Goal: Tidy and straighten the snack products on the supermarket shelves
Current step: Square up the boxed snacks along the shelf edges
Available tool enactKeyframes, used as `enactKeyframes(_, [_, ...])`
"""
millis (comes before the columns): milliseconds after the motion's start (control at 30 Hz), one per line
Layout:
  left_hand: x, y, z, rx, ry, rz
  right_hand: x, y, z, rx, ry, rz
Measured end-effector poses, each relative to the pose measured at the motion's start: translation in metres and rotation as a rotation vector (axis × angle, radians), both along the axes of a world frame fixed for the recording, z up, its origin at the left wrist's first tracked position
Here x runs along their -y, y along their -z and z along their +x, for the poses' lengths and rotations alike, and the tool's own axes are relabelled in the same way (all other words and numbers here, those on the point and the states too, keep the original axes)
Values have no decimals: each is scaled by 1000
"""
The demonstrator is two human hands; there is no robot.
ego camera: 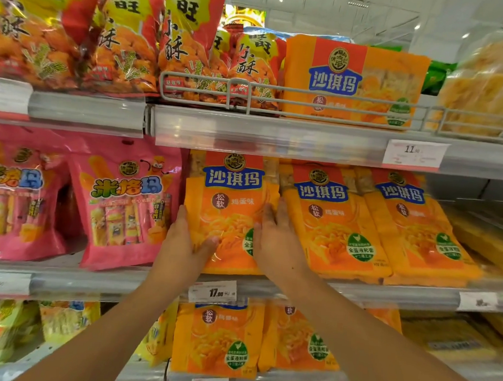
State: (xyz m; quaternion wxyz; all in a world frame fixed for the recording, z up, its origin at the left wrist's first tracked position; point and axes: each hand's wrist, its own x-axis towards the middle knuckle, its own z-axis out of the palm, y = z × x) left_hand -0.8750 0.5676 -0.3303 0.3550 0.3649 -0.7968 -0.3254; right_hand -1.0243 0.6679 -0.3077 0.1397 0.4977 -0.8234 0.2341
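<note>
Two bare forearms reach up from the bottom edge to the middle shelf [385, 292]. The left hand [182, 239] holds the left edge of an orange snack bag [231, 212], thumb curled over its front and fingers hidden behind it. The right hand [276, 239] lies with fingers fairly straight against the bag's right edge; it seems to press rather than pinch, though the fingertips are blurred. The bag stands upright on the middle shelf, long axis vertical, printed face forward, its top tucked behind the shelf rail above. It is glossy, flat plastic film, rectangular. Two matching orange bags [331, 221] lean just beside it to the right, overlapping. Pink pouches [125, 206] stand to its left. A white price tag [212, 291] sits below the hands, partly covered by the left wrist. The lower shelf's bags are cut off by the shelf rail above them.
</note>
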Motion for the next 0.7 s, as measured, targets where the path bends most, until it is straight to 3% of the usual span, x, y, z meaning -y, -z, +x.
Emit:
enactKeyframes(100, [-8,-8,2,112,-53,-100,-4,-1,1,62,-18,13])
enactKeyframes(167, [-19,-18,6,151,-92,-377,-15,-5,0,145,-84,14])
enactKeyframes(267, [-34,-57,2,-44,58,-824,-42,-25,-3,74,-193,-69])
enactKeyframes(367, [-46,-107,-10,-218,207,-1100,-75,-71,-5,-45,-209,-165])
enactKeyframes(567, [-54,-193,-50,-157,90,-1267,-117,-191,-16,-205,-290,-508])
enactKeyframes(700, [-53,-214,-82,42,10,-1233,-100,-257,-59,-376,-252,-458])
